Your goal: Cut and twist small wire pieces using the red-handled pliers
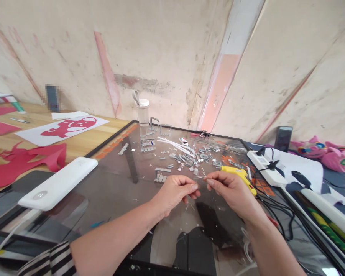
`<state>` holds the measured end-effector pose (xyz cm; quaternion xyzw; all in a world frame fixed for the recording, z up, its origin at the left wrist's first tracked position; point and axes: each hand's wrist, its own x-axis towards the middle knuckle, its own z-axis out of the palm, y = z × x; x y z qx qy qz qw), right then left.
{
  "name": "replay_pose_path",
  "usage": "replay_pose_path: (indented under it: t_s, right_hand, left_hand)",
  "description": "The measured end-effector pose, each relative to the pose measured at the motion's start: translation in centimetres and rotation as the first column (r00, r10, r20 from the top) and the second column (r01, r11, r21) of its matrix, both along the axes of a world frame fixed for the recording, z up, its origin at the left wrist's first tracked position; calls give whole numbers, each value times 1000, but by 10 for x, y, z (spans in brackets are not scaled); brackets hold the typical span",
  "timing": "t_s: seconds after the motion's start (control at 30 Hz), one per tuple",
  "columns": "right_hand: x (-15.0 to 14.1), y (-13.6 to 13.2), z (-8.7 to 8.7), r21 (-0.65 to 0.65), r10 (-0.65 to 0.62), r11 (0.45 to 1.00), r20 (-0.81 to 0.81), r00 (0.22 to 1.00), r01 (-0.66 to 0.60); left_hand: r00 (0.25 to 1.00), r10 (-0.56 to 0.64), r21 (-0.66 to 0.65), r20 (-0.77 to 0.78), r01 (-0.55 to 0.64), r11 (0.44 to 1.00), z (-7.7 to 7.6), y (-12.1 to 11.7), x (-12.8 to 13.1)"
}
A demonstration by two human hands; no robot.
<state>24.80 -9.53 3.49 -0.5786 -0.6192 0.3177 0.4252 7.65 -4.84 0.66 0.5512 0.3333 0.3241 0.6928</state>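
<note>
While both hands, left hand [175,189] and right hand [228,188], pinch a thin wire [200,177] between fingertips, the yellow glue gun [238,174] lies just beside.

Wooden table [83,143]: black-framed glass panel [117,184], red paper cutouts [23,161], white lamp [59,182].

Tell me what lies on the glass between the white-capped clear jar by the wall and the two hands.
In the head view, a scatter of small grey metal pieces and thin white sticks lies between the white-capped clear jar and the left hand and right hand.
</note>
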Motion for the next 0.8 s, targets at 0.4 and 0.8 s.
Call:
replay_pose_path:
  t_s: [0.4,0.8]
  right_hand:
    - [10,-6,7,-21,45,999,262,964,-41]
    - [6,-11,14,-110,80,993,275,958,-51]
  left_hand:
    - [999,18,59,-30,-16,998,-3,1,1]
    - [997,5,247,-81,15,969,-9,1,-1]
